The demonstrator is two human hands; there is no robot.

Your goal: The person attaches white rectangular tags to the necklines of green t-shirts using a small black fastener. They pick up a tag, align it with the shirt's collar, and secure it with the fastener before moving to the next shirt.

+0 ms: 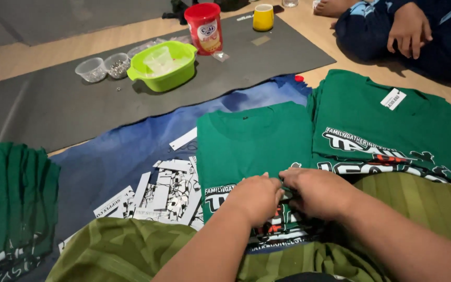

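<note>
Green cotton fills the middle of the view: a folded shirt [251, 146] lies flat on a blue sheet [126, 156], and everything else is best placed from it. Both hands rest on its near edge, over the printed chest design. The left hand [257, 198] is curled with its knuckles up, and the right hand [317, 192] meets it almost fingertip to fingertip; they seem to pinch a small fold of cloth or something fixed to it between them, though the fingertips are tucked under and the grip cannot be made out for sure.

Just right of the shirt, partly overlapping it, sits a stack of matching shirts [382, 125] with a white tag [393, 98] near the top collar. Left of the shirt, loose printed paper labels [168, 193] are scattered on the sheet, and farther left another pile of green shirts [11, 193] shows. Beyond the shirt, on a grey mat [53, 109], stand a lime bowl [165, 65], two small clear cups [103, 68], a red canister [203, 27] and a yellow mug [263, 16]. Another person's hand [409, 27] rests on a knee beyond the stack.

Fine work like this probably goes best with the cloth kept flat and taut under the fingers, one hand anchoring while the other works, so the print does not wrinkle.
</note>
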